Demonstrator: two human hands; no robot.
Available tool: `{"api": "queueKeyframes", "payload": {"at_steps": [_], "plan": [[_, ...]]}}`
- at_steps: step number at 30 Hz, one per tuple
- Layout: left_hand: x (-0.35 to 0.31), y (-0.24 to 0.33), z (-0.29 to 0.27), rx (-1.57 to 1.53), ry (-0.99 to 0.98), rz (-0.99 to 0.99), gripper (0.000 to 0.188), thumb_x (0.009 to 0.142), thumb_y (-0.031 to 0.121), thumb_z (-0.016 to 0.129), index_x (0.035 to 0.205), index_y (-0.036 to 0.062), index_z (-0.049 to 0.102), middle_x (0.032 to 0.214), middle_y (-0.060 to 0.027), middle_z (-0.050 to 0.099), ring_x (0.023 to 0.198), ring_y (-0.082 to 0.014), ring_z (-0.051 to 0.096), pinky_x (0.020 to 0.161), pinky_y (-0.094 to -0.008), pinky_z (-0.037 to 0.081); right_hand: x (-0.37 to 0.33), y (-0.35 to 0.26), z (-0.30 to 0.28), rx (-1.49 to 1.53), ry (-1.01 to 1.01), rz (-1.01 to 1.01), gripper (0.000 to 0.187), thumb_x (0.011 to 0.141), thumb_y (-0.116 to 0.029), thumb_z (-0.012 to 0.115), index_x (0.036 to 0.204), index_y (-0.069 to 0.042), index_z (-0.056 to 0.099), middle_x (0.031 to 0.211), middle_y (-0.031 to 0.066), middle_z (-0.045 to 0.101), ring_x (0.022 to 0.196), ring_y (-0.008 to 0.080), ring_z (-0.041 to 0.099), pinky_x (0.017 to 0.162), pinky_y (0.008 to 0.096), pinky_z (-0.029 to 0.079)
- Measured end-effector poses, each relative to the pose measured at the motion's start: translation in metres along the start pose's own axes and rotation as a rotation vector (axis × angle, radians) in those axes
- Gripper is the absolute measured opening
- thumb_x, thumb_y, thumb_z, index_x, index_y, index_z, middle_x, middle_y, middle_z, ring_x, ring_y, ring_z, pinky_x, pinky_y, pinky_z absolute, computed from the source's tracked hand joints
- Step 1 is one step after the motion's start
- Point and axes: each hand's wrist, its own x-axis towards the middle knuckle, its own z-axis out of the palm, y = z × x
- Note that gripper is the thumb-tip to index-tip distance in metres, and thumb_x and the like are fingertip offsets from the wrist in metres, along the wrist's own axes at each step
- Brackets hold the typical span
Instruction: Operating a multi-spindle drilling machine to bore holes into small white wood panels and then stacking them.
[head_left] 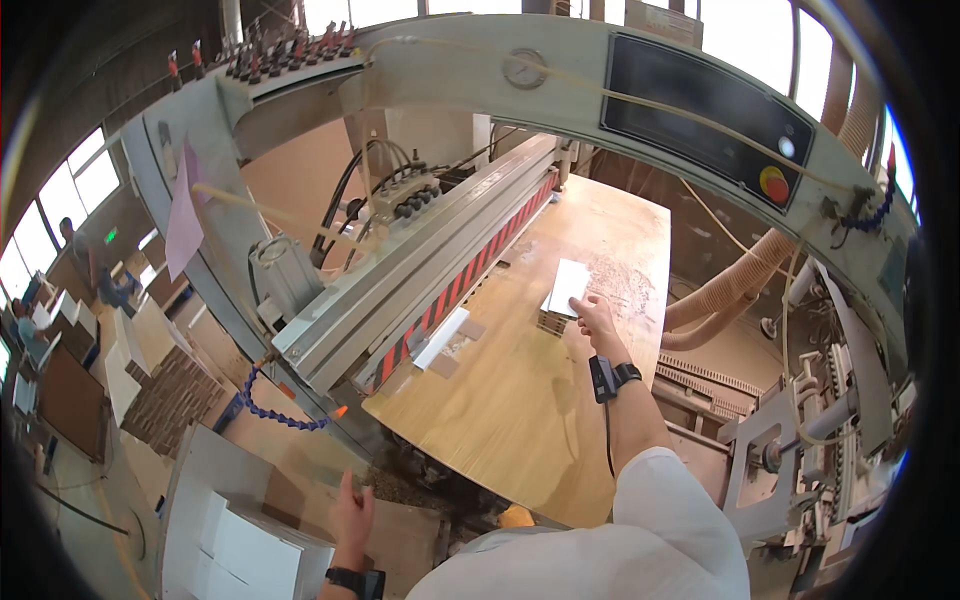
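Observation:
My right hand [597, 318] reaches out over the wooden table, thumb and fingers closed on the near right edge of a small white rectangular panel [570, 275]. The panel lies on a short stack of pieces with brown edges [552, 321]. My left hand [352, 512] hangs low at the left, beside the machine table, with the index finger stretched out and nothing in it. To the left of that hand lie white boards [245, 550] in a pile. Each wrist wears a black strapped device.
A clamp beam [440, 290] with red-and-black stripes crosses the table [490, 410] on the left. The machine's arched frame bears a control panel with a red stop button [774, 186]. Ribbed hoses [740, 280] run at the right. Stacked boards [175, 400] stand at far left.

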Motion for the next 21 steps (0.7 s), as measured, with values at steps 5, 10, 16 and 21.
{"api": "queueKeyframes", "payload": {"at_steps": [5,10,16,21], "plan": [[0.054,0.13,0.012,-0.321,0.017,0.254,0.043,0.075,0.014,0.064,0.116,0.0064,0.051,0.057,-0.0048,0.051,0.048,-0.0165,0.05,0.049,-0.0286,0.043,-0.018,0.017,-0.011,0.393,-0.368,0.092,0.016,0.081,-0.018,0.062,0.087,-0.004,0.057,0.067,-0.0018,0.051,0.047,0.0045,0.043,0.038,0.0174,0.034],[0.077,0.172,0.083,-0.146,0.058,0.578,0.035,0.072,0.016,0.064,0.102,0.0026,0.054,0.083,-0.0105,0.054,0.077,-0.0257,0.054,0.068,-0.0362,0.044,-0.078,0.016,-0.004,0.08,-0.322,-0.212,0.017,0.076,-0.016,0.066,0.087,-0.009,0.055,0.076,-0.0005,0.058,0.07,0.0103,0.056,0.058,0.0272,0.045],[0.082,0.166,0.102,-0.085,0.022,0.643,0.029,0.069,0.016,0.064,0.092,0.0019,0.055,0.092,-0.0131,0.052,0.089,-0.0312,0.05,0.078,-0.0403,0.041,-0.096,0.021,-0.007,-0.383,-0.26,-0.552,0.019,0.076,-0.016,0.065,0.09,-0.008,0.055,0.078,0.0025,0.058,0.063,0.0128,0.055,0.058,0.0268,0.046],[0.087,0.165,0.106,-0.053,0.033,0.643,0.029,0.069,0.017,0.063,0.091,0.0003,0.055,0.093,-0.0141,0.053,0.089,-0.0317,0.051,0.078,-0.0415,0.041,-0.087,0.045,-0.005,-0.164,-0.223,-0.432,0.019,0.079,-0.017,0.062,0.094,-0.007,0.054,0.074,0.0026,0.058,0.057,0.0099,0.054,0.051,0.0242,0.045]]}}
